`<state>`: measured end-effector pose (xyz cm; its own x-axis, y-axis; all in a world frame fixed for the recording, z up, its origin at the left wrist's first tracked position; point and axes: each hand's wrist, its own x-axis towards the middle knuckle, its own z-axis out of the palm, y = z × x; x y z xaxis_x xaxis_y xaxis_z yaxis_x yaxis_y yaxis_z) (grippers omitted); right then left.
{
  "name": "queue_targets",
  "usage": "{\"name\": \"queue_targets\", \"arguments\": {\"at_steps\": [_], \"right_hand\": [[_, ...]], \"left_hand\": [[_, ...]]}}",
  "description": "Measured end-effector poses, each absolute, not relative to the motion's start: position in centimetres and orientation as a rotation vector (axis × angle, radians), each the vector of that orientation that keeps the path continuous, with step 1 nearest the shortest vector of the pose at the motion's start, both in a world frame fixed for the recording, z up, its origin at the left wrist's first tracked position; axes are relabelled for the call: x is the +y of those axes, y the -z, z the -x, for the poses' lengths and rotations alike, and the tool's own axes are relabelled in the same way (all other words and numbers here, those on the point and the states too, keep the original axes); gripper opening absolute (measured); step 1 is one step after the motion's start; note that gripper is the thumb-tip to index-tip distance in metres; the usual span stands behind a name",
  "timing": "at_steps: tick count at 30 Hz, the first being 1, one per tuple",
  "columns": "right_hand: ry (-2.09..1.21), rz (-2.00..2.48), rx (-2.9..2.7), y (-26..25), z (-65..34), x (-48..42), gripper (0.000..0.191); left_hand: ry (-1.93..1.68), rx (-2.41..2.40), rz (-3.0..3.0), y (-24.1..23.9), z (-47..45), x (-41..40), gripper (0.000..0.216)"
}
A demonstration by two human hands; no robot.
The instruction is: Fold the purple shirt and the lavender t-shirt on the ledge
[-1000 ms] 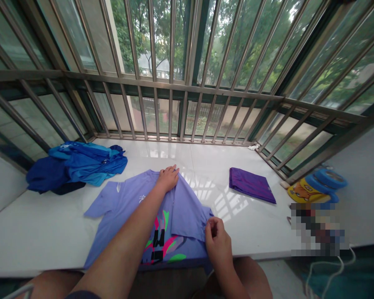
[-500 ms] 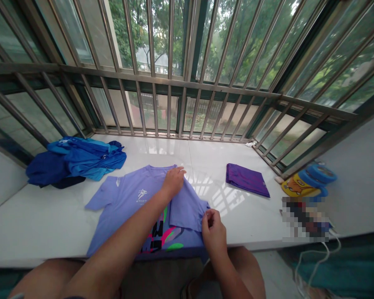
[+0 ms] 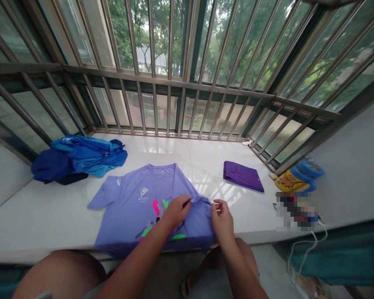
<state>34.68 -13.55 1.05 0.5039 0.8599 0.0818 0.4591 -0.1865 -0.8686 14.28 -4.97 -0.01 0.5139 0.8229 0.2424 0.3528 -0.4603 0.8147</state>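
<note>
A lavender T-shirt [image 3: 137, 199] with a pink, green and black print lies face up on the white sill [image 3: 43, 216], its hem hanging over the front edge. My left hand [image 3: 177, 209] pinches the shirt's right sleeve fabric near the front. My right hand [image 3: 222, 214] pinches the same sleeve's outer edge a little to the right. Both hands are closed on the cloth and stretch it between them.
A heap of blue clothes [image 3: 77, 158] lies at the back left. A folded purple garment [image 3: 243, 176] rests at the right. A yellow and blue toy-like object [image 3: 299, 176] and a white cable [image 3: 302, 249] sit at the far right. Metal window bars [image 3: 174, 83] close off the back.
My left hand has come back from the shirt's collar area to the right sleeve near my right hand. The folded-over right side has been drawn toward the front edge.
</note>
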Motion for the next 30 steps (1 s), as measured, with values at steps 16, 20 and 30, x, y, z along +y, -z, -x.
{"name": "queue_targets", "arguments": {"at_steps": [16,20,30], "right_hand": [[-0.203,2.324,-1.723,-4.1,-37.2,-10.1,0.022],[-0.091,2.211,-1.806,-5.0,-35.9,-10.8,0.030],[-0.107,2.087,-2.206,-0.5,-30.9,-11.1,0.064]], "left_hand": [[-0.988,0.774,-2.051,-0.5,-13.7,-6.0,0.021],[-1.065,0.933,-2.074,-0.2,-13.6,-5.9,0.023],[-0.430,1.365,-2.527,-0.8,-14.6,3.4,0.053]]}}
